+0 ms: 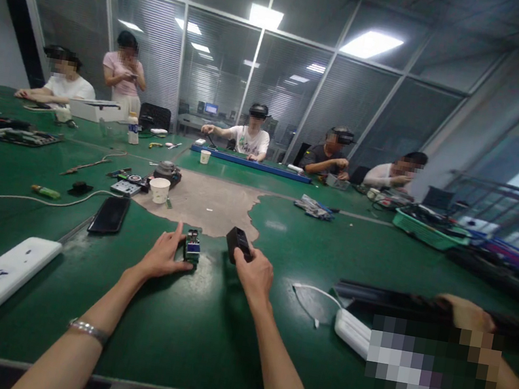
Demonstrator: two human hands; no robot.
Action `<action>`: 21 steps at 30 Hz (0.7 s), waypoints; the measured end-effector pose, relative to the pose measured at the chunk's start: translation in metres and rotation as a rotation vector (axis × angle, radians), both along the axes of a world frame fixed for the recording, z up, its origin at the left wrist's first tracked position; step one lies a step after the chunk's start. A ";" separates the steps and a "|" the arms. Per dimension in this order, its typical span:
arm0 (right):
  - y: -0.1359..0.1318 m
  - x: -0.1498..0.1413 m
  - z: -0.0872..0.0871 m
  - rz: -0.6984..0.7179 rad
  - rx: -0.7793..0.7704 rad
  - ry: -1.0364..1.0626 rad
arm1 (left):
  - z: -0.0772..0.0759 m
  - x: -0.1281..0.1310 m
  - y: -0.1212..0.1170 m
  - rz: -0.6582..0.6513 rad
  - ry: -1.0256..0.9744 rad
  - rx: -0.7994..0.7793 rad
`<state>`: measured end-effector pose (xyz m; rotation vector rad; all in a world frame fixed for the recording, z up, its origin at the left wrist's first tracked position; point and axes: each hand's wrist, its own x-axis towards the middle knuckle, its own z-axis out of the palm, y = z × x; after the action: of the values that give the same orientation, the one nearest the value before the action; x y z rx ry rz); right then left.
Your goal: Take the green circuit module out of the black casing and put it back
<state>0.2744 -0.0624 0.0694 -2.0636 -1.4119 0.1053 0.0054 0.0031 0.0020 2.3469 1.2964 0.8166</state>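
— Please, what is the largest thing?
— It is the green table (310, 249). Above it, the right hand (254, 275) is holding a black case (238, 245).
— And the left hand (163, 256)?
— Its thumb and forefinger are wide apart, at the small circuit module (192, 247), left of the case.

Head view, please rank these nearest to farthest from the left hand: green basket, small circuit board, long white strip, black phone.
From the left hand:
1. Small circuit board, right beside the fingers
2. Black phone, to the left
3. Long white strip, farther left
4. Green basket, far right
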 end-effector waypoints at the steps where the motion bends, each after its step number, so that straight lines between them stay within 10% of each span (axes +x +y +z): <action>1: -0.002 0.002 -0.005 -0.003 -0.001 -0.019 | 0.001 0.000 0.000 -0.004 0.003 -0.003; 21: -0.023 -0.010 -0.027 -0.007 0.034 -0.194 | -0.001 -0.001 0.001 -0.007 -0.002 0.019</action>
<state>0.2639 -0.0857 0.0428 -2.0960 -1.5102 -0.1248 0.0043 0.0040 0.0010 2.3635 1.2850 0.8328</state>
